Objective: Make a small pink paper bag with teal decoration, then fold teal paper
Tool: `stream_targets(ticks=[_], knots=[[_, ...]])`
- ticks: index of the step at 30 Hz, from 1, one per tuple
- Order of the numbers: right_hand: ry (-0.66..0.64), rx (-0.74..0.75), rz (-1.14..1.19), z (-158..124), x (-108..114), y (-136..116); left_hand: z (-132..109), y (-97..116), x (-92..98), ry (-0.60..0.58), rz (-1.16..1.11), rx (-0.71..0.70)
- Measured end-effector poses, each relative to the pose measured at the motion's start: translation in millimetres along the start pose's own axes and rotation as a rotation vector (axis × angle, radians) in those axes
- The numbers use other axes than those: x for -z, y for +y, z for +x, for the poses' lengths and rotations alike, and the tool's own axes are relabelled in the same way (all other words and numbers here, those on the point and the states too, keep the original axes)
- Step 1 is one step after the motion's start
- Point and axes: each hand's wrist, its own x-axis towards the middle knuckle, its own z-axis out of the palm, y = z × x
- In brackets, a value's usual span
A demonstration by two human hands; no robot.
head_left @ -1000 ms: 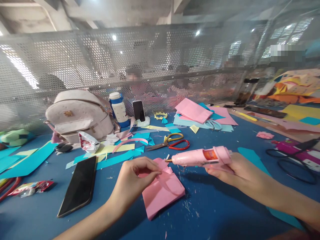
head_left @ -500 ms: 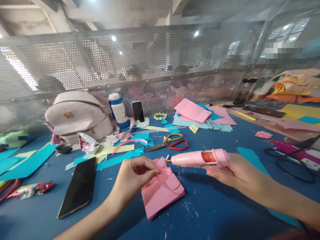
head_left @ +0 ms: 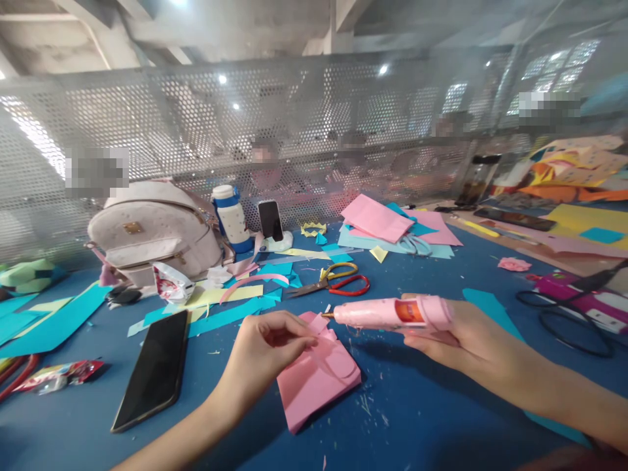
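My right hand (head_left: 451, 333) grips a pink hot glue gun (head_left: 387, 313), its metal nozzle pointing left. The nozzle tip is at the end of a thin pink paper strip (head_left: 321, 323); whether they touch I cannot tell. Finger and thumb of my left hand (head_left: 275, 340) are pinched on that strip. Below lies a folded pink paper piece (head_left: 318, 386) with a rounded flap, flat on the blue table (head_left: 407, 418). Scissors (head_left: 338, 281) with red and yellow handles rest open just beyond the nozzle.
A black phone (head_left: 153, 369) lies to the left. Behind it stand a pale backpack (head_left: 152, 229), a bottle (head_left: 233, 219) and a propped phone (head_left: 270, 220). Pink and blue sheets (head_left: 377, 218) are stacked at the back. A purple power strip (head_left: 569, 294) with black cable sits right.
Both hands stay nearly in place, with the glue gun shifted very slightly left. The view has moved a little.
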Motion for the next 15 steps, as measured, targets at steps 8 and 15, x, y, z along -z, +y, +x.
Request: stream_targets(ticks=[8,15], knots=[[-0.05,-0.019,0.021,4.8,1.5,-12.5,0.5,-0.6,4.4,0.009,-0.013,-0.018],[0.029,-0.026,-0.065,-0.2,2.8,1.3,3.9,-6.0,5.7,0.02,-0.026,0.002]])
